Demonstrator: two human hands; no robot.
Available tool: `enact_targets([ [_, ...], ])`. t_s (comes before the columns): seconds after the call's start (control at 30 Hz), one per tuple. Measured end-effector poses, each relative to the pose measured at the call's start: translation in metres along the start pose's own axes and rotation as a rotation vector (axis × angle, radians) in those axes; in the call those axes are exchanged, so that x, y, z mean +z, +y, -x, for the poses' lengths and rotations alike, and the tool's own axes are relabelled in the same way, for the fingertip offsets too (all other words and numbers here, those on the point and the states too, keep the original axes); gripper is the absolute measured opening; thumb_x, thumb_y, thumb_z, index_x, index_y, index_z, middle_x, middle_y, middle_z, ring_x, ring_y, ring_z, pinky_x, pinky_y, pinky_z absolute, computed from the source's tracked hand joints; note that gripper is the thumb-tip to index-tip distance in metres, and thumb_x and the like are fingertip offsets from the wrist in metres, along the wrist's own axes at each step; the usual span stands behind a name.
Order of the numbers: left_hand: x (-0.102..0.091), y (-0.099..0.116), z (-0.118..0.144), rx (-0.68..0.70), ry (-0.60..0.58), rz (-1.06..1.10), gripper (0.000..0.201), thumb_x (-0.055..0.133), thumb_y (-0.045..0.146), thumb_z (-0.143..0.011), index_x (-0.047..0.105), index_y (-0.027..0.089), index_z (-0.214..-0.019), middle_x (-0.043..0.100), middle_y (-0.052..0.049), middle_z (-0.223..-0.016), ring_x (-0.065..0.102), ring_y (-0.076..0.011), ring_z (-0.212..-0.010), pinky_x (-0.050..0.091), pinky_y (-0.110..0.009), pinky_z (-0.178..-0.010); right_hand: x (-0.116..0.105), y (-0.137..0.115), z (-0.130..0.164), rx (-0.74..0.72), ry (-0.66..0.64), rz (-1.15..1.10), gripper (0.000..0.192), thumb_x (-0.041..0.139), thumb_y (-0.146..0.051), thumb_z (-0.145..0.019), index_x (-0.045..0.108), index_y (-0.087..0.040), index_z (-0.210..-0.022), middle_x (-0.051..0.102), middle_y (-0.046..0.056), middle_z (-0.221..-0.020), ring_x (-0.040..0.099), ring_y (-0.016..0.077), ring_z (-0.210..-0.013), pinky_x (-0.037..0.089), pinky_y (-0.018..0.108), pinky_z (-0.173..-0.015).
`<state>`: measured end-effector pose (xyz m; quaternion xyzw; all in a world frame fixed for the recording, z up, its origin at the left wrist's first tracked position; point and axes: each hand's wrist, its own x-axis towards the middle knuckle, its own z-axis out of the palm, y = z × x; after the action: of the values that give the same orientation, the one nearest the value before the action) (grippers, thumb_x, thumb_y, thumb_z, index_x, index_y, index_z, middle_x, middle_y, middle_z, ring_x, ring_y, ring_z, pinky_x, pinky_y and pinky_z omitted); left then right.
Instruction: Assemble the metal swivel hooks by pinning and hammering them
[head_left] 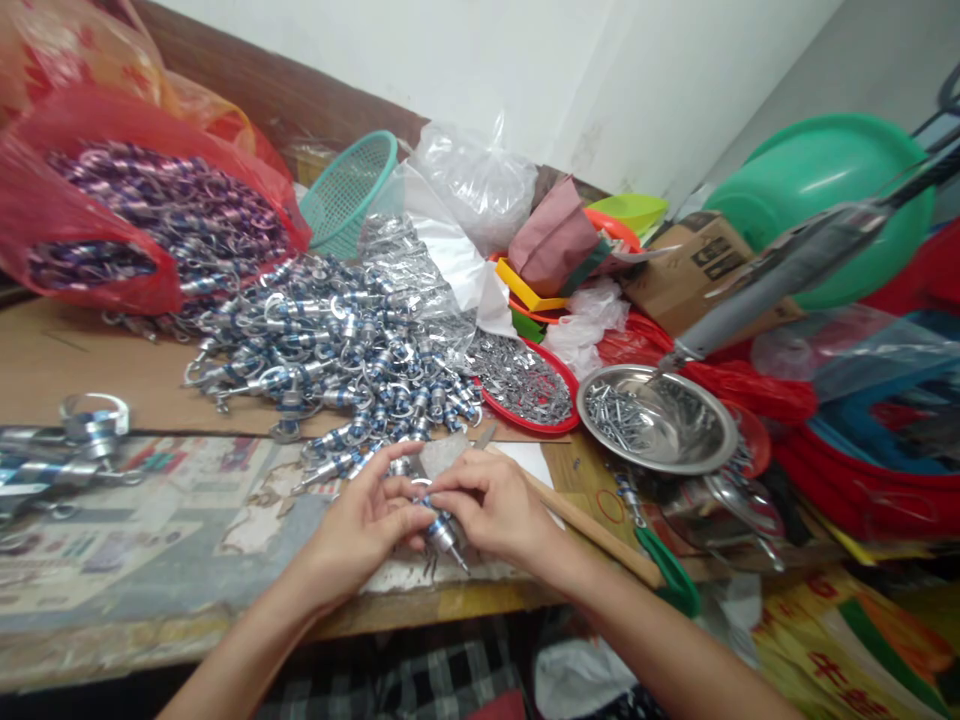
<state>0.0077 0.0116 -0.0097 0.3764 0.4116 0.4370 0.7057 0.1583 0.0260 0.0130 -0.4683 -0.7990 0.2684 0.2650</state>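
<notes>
Near the front edge of the bench, my left hand (385,508) and my right hand (491,505) meet around one small silver-and-blue metal fitting (444,538). Its pointed end tilts down toward me, and a curved ring at its top is partly covered by my fingers. Both hands are closed, with thumbs and fingertips pressed on the piece. Just beyond them lies a large heap of similar silver-and-blue fittings (337,340). A few more fittings (60,460) rest at the left. A wooden handle (592,530) lies beside my right forearm.
Red plastic bags of purple fittings (172,210) stand back left, near a teal basket (352,190). A red tray (574,395) holds small metal pieces. A steel bowl (720,430) with pins sits under a grey tool arm (787,270). A green basin (832,190) leans behind.
</notes>
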Motion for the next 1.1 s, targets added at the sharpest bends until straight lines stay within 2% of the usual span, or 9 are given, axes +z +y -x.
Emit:
enact_targets([
  [0.17, -0.001, -0.001, 0.000, -0.007, 0.009, -0.016, 0.068, 0.072, 0.020, -0.061, 0.037, 0.017, -0.120, 0.060, 0.003, -0.073, 0.055, -0.0091, -0.055, 0.047, -0.020, -0.048, -0.006, 0.014, 0.004, -0.039, 0.187, -0.114, 0.017, 0.057, -0.017, -0.080, 0.071, -0.020, -0.088, 0.063, 0.002, -0.074, 0.058, 0.0135, -0.071, 0.045, 0.024, -0.065],
  [0.27, -0.002, -0.001, 0.000, -0.019, 0.015, -0.018, 0.067, 0.071, 0.020, -0.061, 0.038, 0.017, -0.119, 0.059, 0.003, -0.074, 0.055, -0.0096, -0.058, 0.047, -0.020, -0.049, -0.024, 0.036, 0.013, 0.066, 0.315, 0.038, 0.022, 0.055, -0.020, -0.082, 0.065, -0.019, -0.101, 0.063, 0.006, -0.092, 0.058, 0.0166, -0.086, 0.045, 0.028, -0.074],
  [0.37, -0.002, 0.000, 0.000, -0.016, 0.015, -0.026, 0.066, 0.071, 0.020, -0.062, 0.038, 0.017, -0.119, 0.059, 0.003, -0.074, 0.055, -0.0092, -0.057, 0.047, -0.020, -0.049, -0.035, 0.061, 0.026, 0.228, 0.144, 0.331, 0.026, 0.059, -0.025, -0.079, 0.060, -0.019, -0.104, 0.062, 0.008, -0.099, 0.057, 0.0215, -0.091, 0.043, 0.033, -0.079],
  [0.47, -0.001, 0.001, 0.001, -0.014, 0.017, -0.039, 0.065, 0.070, 0.019, -0.063, 0.038, 0.017, -0.119, 0.060, 0.002, -0.074, 0.055, -0.0092, -0.057, 0.047, -0.019, -0.049, -0.039, 0.070, 0.039, 0.312, 0.023, 0.397, 0.016, 0.053, -0.026, -0.082, 0.060, -0.018, -0.094, 0.063, 0.007, -0.090, 0.059, 0.0209, -0.084, 0.044, 0.033, -0.074],
  [0.6, 0.001, 0.001, 0.001, -0.015, 0.022, -0.042, 0.065, 0.070, 0.019, -0.062, 0.038, 0.017, -0.119, 0.060, 0.002, -0.073, 0.055, -0.0097, -0.056, 0.047, -0.020, -0.048, -0.050, 0.044, 0.052, 0.253, 0.179, 0.272, 0.019, 0.054, -0.026, -0.082, 0.056, -0.017, -0.099, 0.063, 0.007, -0.095, 0.061, 0.0192, -0.083, 0.048, 0.031, -0.074],
  [0.77, -0.001, 0.000, 0.001, 0.007, 0.025, -0.044, 0.063, 0.069, 0.019, -0.064, 0.038, 0.018, -0.119, 0.061, 0.003, -0.070, 0.055, -0.0091, -0.054, 0.046, -0.019, -0.048, -0.055, -0.001, 0.068, -0.148, 0.345, 0.208, 0.048, 0.050, -0.014, -0.086, 0.041, -0.027, -0.131, 0.061, 0.005, -0.112, 0.059, 0.0167, -0.099, 0.048, 0.027, -0.082],
  [0.83, -0.002, -0.001, 0.001, 0.021, 0.019, -0.038, 0.064, 0.069, 0.018, -0.064, 0.038, 0.018, -0.119, 0.061, 0.003, -0.069, 0.055, -0.0091, -0.053, 0.046, -0.019, -0.047, -0.047, -0.007, 0.071, -0.203, 0.275, 0.265, 0.055, 0.045, -0.008, -0.086, 0.033, -0.028, -0.136, 0.064, 0.005, -0.103, 0.062, 0.0152, -0.088, 0.050, 0.025, -0.075],
  [0.93, -0.001, -0.001, 0.001, 0.027, 0.021, -0.033, 0.066, 0.071, 0.018, -0.062, 0.038, 0.018, -0.119, 0.062, 0.004, -0.067, 0.055, -0.0088, -0.051, 0.047, -0.019, -0.046, -0.037, -0.007, 0.072, -0.103, 0.031, 0.367, 0.053, 0.040, -0.008, -0.087, 0.035, -0.026, -0.136, 0.065, 0.005, -0.090, 0.062, 0.0155, -0.074, 0.051, 0.026, -0.066],
  [1.1, 0.000, 0.000, -0.002, 0.023, 0.036, -0.026, 0.067, 0.073, 0.018, -0.059, 0.040, 0.018, -0.118, 0.063, 0.004, -0.065, 0.056, -0.0095, -0.050, 0.047, -0.019, -0.046, -0.040, -0.012, 0.069, -0.084, 0.029, 0.439, 0.053, 0.036, -0.008, -0.087, 0.034, -0.024, -0.137, 0.064, 0.007, -0.095, 0.062, 0.0172, -0.078, 0.052, 0.029, -0.070],
])
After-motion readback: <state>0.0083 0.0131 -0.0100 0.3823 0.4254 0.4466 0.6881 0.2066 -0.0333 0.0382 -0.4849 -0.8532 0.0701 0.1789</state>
